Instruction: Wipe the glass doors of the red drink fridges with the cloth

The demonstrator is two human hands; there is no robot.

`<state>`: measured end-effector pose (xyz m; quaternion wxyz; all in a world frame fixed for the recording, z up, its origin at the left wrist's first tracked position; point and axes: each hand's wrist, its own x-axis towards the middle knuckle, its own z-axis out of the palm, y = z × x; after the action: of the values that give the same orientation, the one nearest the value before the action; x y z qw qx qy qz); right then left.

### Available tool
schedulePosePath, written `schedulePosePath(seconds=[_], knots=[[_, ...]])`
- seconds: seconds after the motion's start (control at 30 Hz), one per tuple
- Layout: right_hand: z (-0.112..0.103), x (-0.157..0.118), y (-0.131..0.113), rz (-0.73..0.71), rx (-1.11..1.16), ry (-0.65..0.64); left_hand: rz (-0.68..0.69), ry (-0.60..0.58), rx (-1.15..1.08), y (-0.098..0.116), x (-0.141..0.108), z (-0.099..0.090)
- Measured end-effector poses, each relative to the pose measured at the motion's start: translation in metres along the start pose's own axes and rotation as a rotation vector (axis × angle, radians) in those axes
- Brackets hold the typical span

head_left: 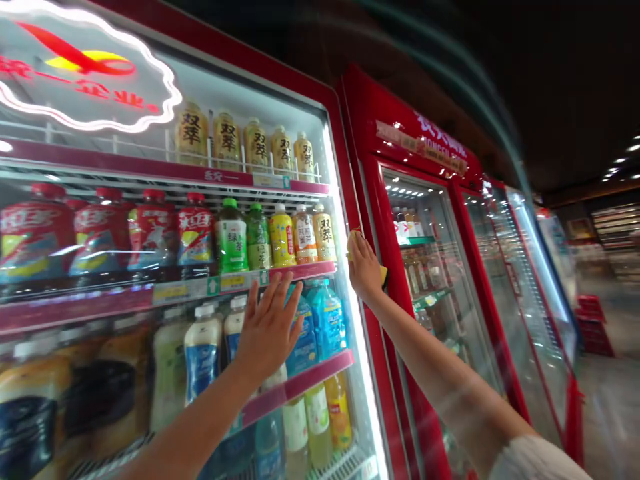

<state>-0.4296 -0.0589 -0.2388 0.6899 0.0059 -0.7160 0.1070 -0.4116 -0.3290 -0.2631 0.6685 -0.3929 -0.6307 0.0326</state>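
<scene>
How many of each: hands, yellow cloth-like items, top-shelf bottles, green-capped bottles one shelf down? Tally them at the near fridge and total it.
Left hand and right hand: 2
Yellow cloth-like item: 1
Top-shelf bottles: 5
Green-capped bottles: 2
Total: 10

- One view, and it's riding right here on my head, facing forward!
- Close in on the lit cooler [250, 59], which takes up the view's left half!
- Both my forearms [430, 360] reach up from below, left hand [270, 323] near centre, right hand [364, 267] beyond!
- Rightward, a slanting look down the red coolers [367, 120], ceiling [575, 80] above, floor [625, 380] low right!
</scene>
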Motion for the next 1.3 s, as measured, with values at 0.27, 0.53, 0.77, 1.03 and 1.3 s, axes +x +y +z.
schedulePosePath(seconds=[0.27, 0.53, 0.77, 1.03, 1.3], knots=[[0.009, 0.009, 0.031, -0.050, 0.049, 0.002, -0.036, 0.020, 0.006, 0.010, 0.005, 0.010], [0.003, 0.040, 0.025, -0.161, 0.093, 0.015, -0.070, 0.012, 0.046, 0.013, 0.012, 0.012], [-0.001, 0.061, 0.029, -0.069, 0.195, 0.004, -0.112, 0.036, 0.066, 0.010, 0.005, 0.005], [-0.003, 0.042, -0.007, -0.399, 0.321, -0.073, -0.103, 0.027, 0.164, 0.008, 0.004, 0.003], [0.006, 0.070, 0.024, -0.157, 0.327, 0.223, -0.144, -0.006, 0.207, -0.010, -0.007, -0.017]])
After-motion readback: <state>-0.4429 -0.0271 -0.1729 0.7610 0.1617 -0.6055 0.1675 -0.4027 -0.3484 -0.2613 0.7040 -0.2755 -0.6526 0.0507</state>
